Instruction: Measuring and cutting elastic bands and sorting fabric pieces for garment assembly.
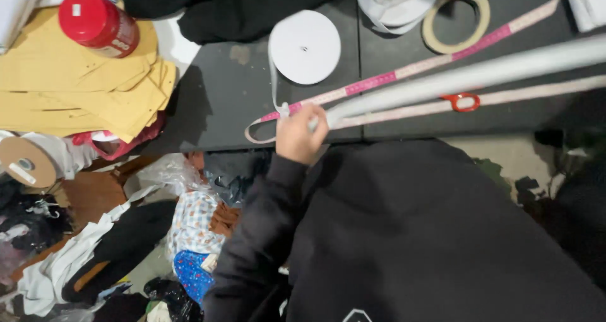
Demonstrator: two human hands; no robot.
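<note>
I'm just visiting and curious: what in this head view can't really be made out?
- Right hand: nowhere in the head view.
- Left hand: fingers curl away over the white strip, so the grip is hidden.
- Scissors: only a red handle loop shows beneath the strip.
- Red-lidded jar: label blurred.

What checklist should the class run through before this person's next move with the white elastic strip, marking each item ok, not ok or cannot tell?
1. Left hand has hold of the white elastic strip: ok, its grip is closed around the strip's near end.
2. Right hand in view: not ok, it does not show.
3. Strip runs free toward the right edge: ok, it stretches out above the dark table.
4. Measuring tape lies laid out beside the strip: ok, stretched along the table.
5. Scissors within reach: cannot tell, only a red handle shows under the strip.
6. Elastic roll lies flat: ok, its loose tail trails toward the hand.
</note>
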